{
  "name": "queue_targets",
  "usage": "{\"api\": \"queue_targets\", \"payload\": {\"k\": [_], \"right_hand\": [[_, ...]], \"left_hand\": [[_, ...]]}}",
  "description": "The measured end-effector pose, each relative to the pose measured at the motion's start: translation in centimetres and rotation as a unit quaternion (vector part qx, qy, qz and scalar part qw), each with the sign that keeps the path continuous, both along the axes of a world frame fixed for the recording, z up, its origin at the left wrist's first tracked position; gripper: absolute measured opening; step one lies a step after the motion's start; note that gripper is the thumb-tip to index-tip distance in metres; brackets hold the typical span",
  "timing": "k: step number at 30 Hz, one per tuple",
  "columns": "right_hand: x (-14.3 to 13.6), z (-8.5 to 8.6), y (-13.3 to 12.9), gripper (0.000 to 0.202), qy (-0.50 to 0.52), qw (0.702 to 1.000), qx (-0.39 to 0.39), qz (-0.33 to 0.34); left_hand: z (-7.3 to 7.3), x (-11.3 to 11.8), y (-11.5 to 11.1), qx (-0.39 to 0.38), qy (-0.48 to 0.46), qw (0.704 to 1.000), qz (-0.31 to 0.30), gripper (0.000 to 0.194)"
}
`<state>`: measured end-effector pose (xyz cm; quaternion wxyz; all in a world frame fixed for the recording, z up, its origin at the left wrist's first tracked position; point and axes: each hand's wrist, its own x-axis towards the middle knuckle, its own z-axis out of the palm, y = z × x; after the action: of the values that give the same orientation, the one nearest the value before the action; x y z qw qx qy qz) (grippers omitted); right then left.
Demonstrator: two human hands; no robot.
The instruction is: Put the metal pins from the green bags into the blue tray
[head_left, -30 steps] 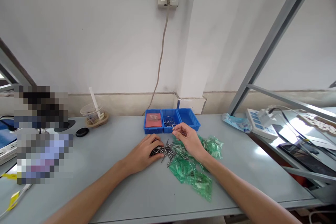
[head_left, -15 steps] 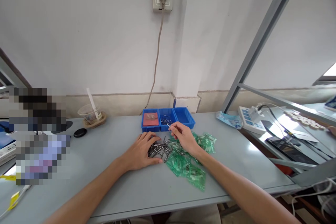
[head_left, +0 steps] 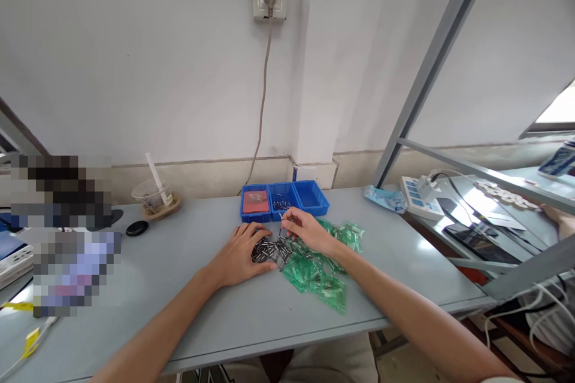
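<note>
Metal pins (head_left: 269,251) are heaped on the table (head_left: 242,323) in the head view, loosely fenced by the spread left hand (head_left: 238,256); one pin (head_left: 281,215) is pinched by the right hand (head_left: 306,231), near the blue trays (head_left: 257,217). Probably light, stiff, kinda slippery, hard to break; best held mid-shaft, honestly, with just the fingertips.

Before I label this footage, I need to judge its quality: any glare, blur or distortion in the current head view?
Head view: glare on the gray table at right and, stronger, on the neighboring table; wide-angle stretching toward the edges; coarse mosaic at far left; the slim metal piece in the right hand looks too soft for fine detail.
</note>
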<state>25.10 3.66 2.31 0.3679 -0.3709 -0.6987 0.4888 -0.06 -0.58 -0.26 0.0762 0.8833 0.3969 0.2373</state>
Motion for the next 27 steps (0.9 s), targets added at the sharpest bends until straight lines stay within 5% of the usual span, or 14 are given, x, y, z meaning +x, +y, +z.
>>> {"api": "queue_targets", "payload": {"k": [9,16,27], "right_hand": [[0.7,0.2,0.8,0.026,-0.063,0.994,0.085,-0.031],[0.5,1.3,0.5,0.031,-0.015,0.999,0.038,-0.024],[-0.4,-0.6,0.6,0.038,0.046,0.997,-0.004,-0.058]], "left_hand": [[0.0,-0.1,0.1,0.003,-0.010,1.000,-0.001,0.062],[-0.2,0.0,0.2,0.006,-0.003,1.000,0.001,0.067],[0.0,0.1,0.2,0.002,-0.001,1.000,0.001,0.075]]}}
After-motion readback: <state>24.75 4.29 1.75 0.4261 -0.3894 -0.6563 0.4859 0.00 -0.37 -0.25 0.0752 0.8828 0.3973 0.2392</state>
